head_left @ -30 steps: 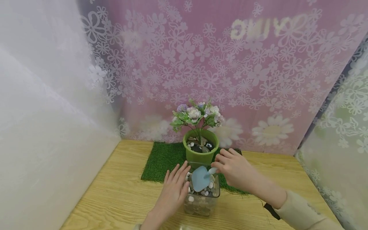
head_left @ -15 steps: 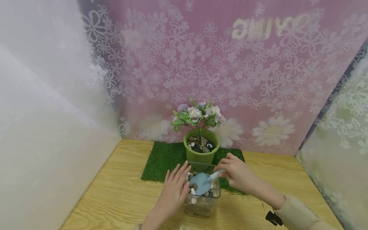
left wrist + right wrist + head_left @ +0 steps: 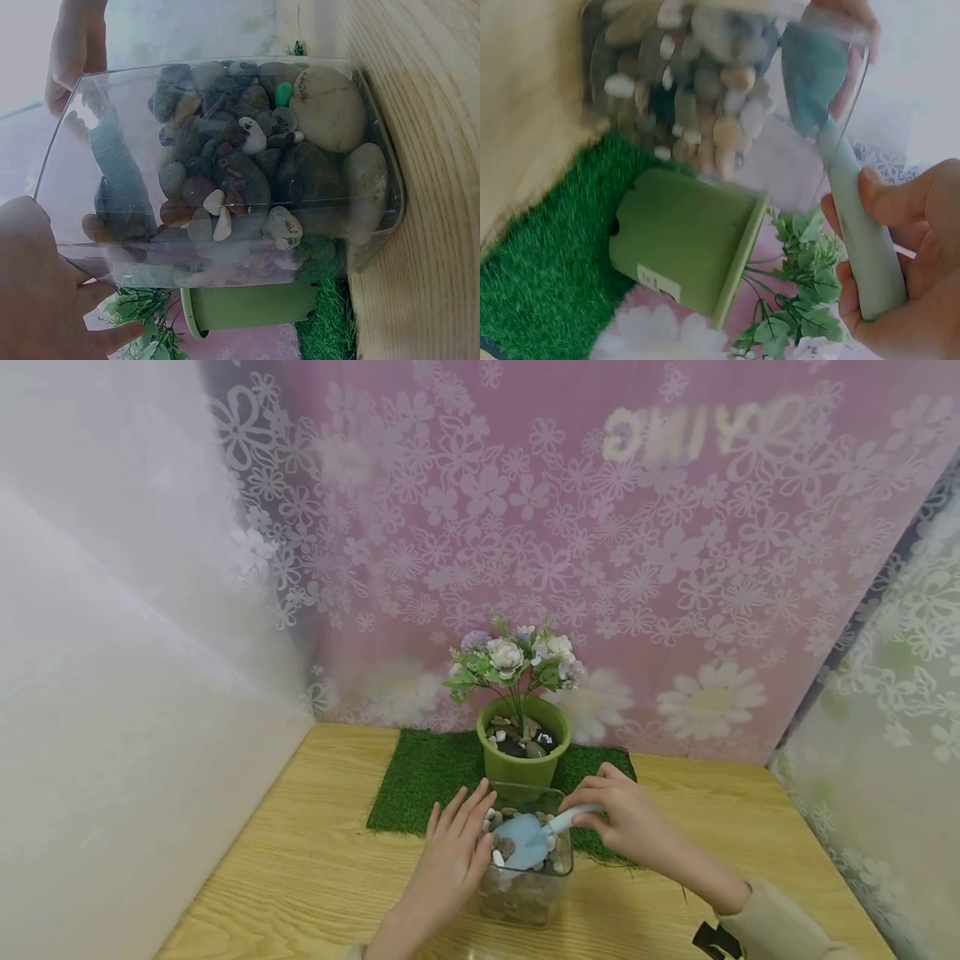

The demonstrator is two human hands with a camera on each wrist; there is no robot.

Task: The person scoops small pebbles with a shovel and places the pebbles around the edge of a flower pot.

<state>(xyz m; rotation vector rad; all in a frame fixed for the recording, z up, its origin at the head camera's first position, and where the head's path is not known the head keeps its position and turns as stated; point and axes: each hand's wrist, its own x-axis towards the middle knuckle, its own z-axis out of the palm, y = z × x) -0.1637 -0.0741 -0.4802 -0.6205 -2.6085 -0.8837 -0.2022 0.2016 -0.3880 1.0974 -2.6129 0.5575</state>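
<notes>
My right hand (image 3: 628,814) grips the pale handle of a small light-blue trowel (image 3: 527,842), fingers and thumb curled round it. Its blade lies inside a clear box (image 3: 522,893) of mixed pebbles (image 3: 225,165), up near the rim, with a brownish stone (image 3: 506,847) and a white one at its left edge. Through the box's wall, the right wrist view shows the blade (image 3: 814,75) above the pebbles. My left hand (image 3: 452,852) rests along the box's left rim, its fingers straight and spread.
Right behind the box stands a green flowerpot (image 3: 522,768) holding stones and artificial flowers (image 3: 510,660). Beneath it lies a green turf mat (image 3: 420,781) on the wooden table (image 3: 300,852). A pink floral curtain (image 3: 480,527) hangs at the back, and a pale panel (image 3: 150,693) bounds the left.
The trowel's blade has come down from a steeper tilt to lie flatter, with stones now on it. My right hand has shifted slightly right and down. The left hand has stayed in place.
</notes>
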